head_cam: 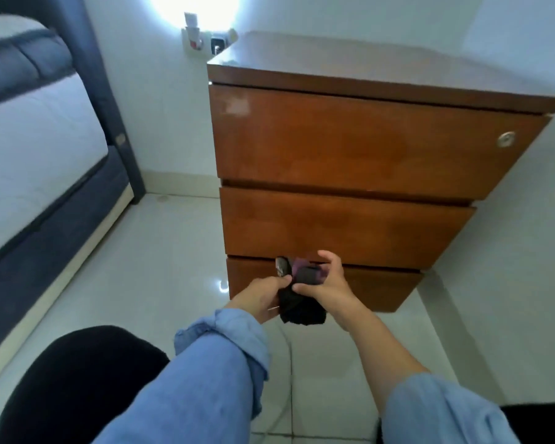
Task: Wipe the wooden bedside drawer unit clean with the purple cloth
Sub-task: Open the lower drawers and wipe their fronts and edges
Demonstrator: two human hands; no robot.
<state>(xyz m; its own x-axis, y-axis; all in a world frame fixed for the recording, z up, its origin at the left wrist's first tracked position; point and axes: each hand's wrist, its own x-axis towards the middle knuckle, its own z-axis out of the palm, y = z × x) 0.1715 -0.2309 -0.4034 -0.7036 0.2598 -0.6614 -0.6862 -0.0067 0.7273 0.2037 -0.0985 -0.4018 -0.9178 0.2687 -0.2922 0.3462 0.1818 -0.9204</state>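
Note:
The wooden bedside drawer unit (350,149) stands against the white wall, with three closed drawer fronts and a round metal lock at the top drawer's right. Both hands hold the dark purple cloth (302,302) bunched up in front of the bottom drawer. My left hand (263,296) pinches the cloth's left side. On its right side my right hand (327,280) grips it, thumb over the top. Part of the cloth hangs down below the hands. A small dark object near the left fingers is too blurred to identify.
A bed (36,149) with a dark blue frame and white mattress runs along the left. A wall socket with plugs (202,36) sits behind the unit's left corner. The floor (161,261) is glossy white tile. My dark-clothed knees fill the bottom corners.

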